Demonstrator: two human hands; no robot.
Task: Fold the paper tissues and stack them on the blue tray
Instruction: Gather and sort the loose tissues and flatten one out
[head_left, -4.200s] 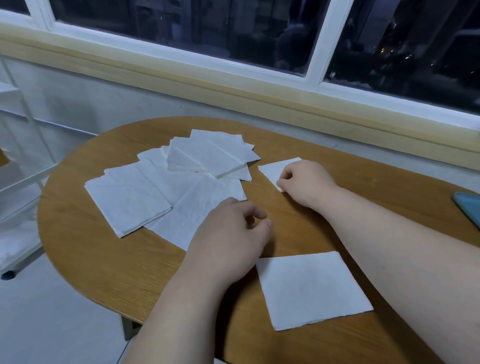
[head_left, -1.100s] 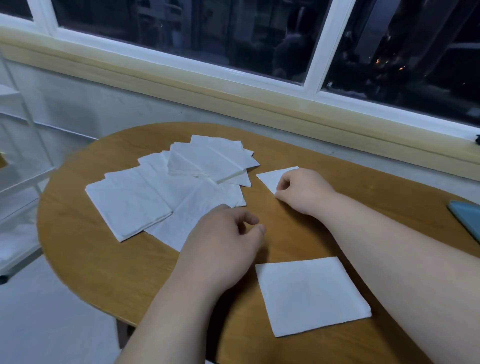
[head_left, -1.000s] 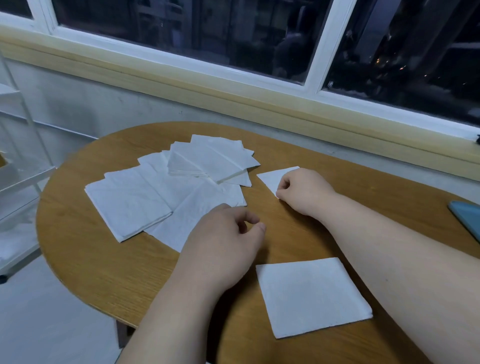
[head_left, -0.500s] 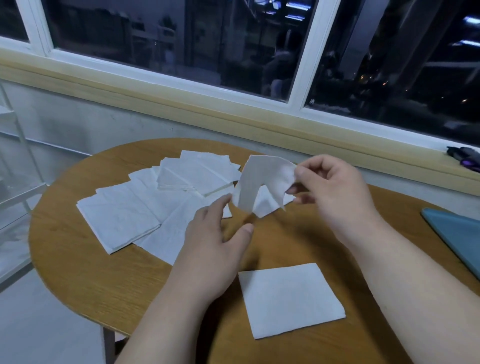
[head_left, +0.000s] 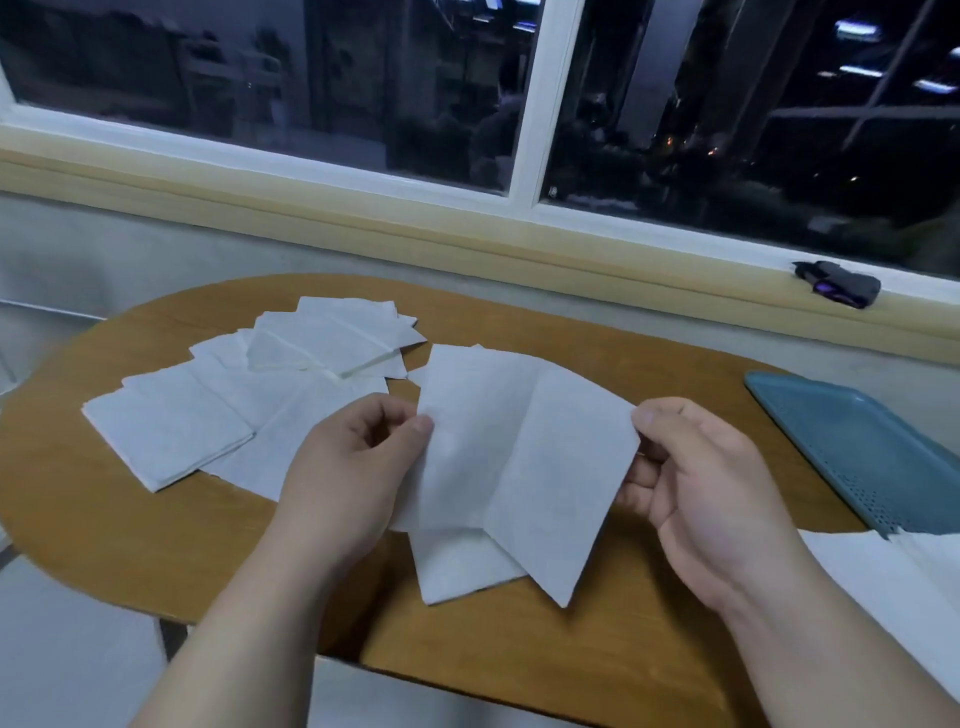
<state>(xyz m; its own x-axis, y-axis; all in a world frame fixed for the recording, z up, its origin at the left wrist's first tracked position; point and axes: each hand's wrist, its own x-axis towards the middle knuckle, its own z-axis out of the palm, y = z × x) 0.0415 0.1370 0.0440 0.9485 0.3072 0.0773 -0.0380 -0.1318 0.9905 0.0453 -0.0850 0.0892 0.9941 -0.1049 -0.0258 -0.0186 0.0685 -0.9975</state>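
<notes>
Left hand (head_left: 353, 467), right hand (head_left: 706, 499) pinch tissue (head_left: 519, 452); folded tissue (head_left: 457, 566) half-hidden.

wooden table (head_left: 93, 545): loose tissues (head_left: 218, 415), folded tissue (head_left: 457, 566), blue tray (head_left: 857, 441).

Blue tray (head_left: 852, 447) runs off the right edge; held tissue (head_left: 519, 457) hides part of the folded tissue (head_left: 457, 566)

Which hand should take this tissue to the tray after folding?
Likely right: the right hand pinches the tissue on the side nearest the tray; the left hand holds the far edge.
</notes>
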